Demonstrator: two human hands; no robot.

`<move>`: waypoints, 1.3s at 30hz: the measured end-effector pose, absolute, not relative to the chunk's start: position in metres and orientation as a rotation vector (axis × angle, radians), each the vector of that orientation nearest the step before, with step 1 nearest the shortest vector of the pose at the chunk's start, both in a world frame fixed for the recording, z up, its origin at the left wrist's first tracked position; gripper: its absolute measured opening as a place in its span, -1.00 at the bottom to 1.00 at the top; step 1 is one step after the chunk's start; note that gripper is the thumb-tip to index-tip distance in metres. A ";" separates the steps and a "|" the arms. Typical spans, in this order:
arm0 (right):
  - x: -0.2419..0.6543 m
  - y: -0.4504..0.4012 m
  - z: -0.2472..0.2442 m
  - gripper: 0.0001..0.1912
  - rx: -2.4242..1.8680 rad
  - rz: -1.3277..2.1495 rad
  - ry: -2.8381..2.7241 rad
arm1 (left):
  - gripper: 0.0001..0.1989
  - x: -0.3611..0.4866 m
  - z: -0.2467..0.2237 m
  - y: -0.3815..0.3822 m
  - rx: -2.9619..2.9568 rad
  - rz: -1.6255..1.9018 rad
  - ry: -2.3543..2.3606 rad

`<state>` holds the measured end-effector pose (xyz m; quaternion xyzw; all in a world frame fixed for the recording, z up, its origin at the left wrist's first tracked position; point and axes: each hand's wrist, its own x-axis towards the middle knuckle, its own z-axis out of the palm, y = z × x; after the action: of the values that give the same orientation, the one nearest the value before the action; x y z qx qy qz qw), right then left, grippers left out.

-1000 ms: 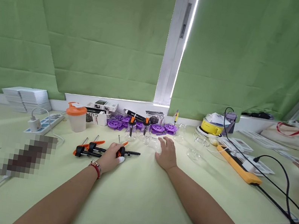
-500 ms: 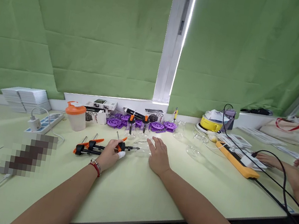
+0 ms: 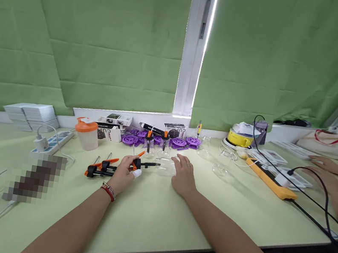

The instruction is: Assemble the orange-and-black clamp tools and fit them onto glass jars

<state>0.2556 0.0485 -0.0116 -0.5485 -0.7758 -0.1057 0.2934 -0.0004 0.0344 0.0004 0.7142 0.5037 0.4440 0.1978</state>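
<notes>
My left hand (image 3: 122, 174) grips a black and orange clamp (image 3: 143, 164), its jaw end pointing right toward a clear glass flask (image 3: 166, 166) lying on the pale green table (image 3: 153, 219). My right hand (image 3: 183, 175) rests on that flask, fingers curled over it. Two more black and orange clamps (image 3: 100, 167) lie just left of my left hand. A red bracelet sits on my left wrist and a white tip covers one finger.
Purple round parts (image 3: 130, 139), small boxes and upright clamped flasks line the window sill side. An orange-lidded cup (image 3: 87, 133), a power strip (image 3: 51, 141), more glassware (image 3: 221, 166), an orange bar (image 3: 269, 184) with black cable, and another person's hands (image 3: 324, 169) at right.
My left hand lifted the clamp slightly and brought it toward the flask. My right hand drew the flask a little left. The other person's hands shifted farther back at right.
</notes>
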 end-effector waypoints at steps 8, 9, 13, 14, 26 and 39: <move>0.244 0.032 -0.003 -0.32 -1.262 -0.244 -2.224 | -0.49 0.010 -0.001 0.029 1.964 1.188 1.276; 0.244 0.031 -0.002 -0.32 -1.253 -0.236 -2.228 | -0.48 0.011 0.000 0.028 1.949 1.183 1.249; 0.244 0.030 -0.001 -0.32 -1.251 -0.205 -2.230 | -0.45 0.013 0.001 0.027 1.908 1.183 1.187; 0.244 0.030 0.000 -0.32 -1.245 -0.202 -2.235 | -0.45 0.013 0.001 0.026 1.901 1.183 1.183; 0.248 0.036 -0.005 -0.33 -1.069 -0.114 -2.198 | -0.52 0.020 0.010 0.019 1.567 1.241 1.071; 0.241 0.025 -0.002 -0.34 -0.866 -0.336 -2.271 | -0.53 0.031 0.010 0.015 1.130 1.154 1.219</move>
<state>0.2414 0.0250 -0.0021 -0.3323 -0.8713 -0.1289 0.3374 0.0308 0.0151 0.0105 0.4733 0.5106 0.4836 0.5305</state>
